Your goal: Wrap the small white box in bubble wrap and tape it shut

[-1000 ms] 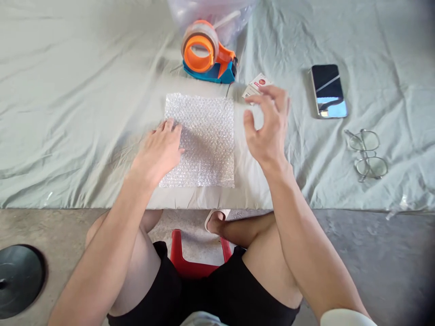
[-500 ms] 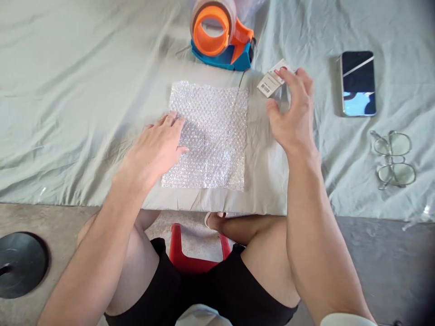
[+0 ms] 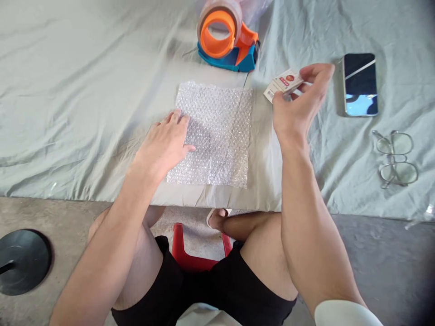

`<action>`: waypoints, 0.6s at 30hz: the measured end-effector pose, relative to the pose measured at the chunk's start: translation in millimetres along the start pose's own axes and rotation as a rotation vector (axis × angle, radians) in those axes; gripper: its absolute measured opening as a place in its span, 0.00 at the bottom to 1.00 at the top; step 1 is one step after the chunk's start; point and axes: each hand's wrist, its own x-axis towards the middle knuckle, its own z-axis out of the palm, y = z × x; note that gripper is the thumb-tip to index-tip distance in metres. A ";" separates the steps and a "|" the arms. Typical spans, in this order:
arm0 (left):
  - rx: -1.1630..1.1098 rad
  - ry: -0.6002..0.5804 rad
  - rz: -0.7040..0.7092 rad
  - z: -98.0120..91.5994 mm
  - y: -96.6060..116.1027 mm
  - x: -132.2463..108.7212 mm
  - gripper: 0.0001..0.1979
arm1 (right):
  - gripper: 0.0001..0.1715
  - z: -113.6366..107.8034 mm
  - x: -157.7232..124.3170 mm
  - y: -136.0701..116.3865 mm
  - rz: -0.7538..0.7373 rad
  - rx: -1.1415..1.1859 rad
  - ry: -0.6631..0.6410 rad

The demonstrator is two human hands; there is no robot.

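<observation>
A square sheet of bubble wrap [image 3: 220, 131] lies flat on the cloth-covered table. My left hand [image 3: 166, 140] rests on its left edge, fingers spread and thumb stretched out over the bubbles. To the right of the sheet, my right hand [image 3: 301, 104] grips a small white box [image 3: 284, 82] with a red print on top and a barcode on its end. The thumb is on the box's near side and the fingers curl round its far right end; some fingertips are hidden behind it.
An orange and blue tape dispenser [image 3: 226, 40] with a roll of tape stands beyond the bubble wrap. A phone [image 3: 360, 83] and a pair of glasses [image 3: 396, 158] lie at the right. A red stool [image 3: 190, 260] and a round black base [image 3: 23, 261] are below the table edge.
My right hand has closed from a spread pose onto the small box, whose printed top now shows more. My left hand stays on the bubble wrap. The whole view has shifted slightly.
</observation>
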 end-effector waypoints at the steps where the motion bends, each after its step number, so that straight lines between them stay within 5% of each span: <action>1: 0.005 0.002 -0.003 -0.4 0.4 0.3 0.36 | 0.33 -4.6 -4.8 -8.5 0.022 0.015 0.061; 4: 0.014 -0.012 -0.003 -2.7 0.8 1.2 0.36 | 0.30 -18.9 -24.5 -41.3 -0.010 0.060 0.072; 8: 0.016 -0.024 0.006 -4.3 -0.6 1.6 0.35 | 0.27 -19.8 -50.2 -71.4 -0.091 0.249 -0.244; 12: 0.012 0.011 0.012 -0.6 -2.0 0.2 0.35 | 0.28 -1.5 -65.4 -74.5 -0.160 0.315 -0.434; 18: -0.015 0.052 0.041 6.5 -7.4 1.0 0.35 | 0.33 16.4 -70.6 -69.8 -0.195 0.297 -0.464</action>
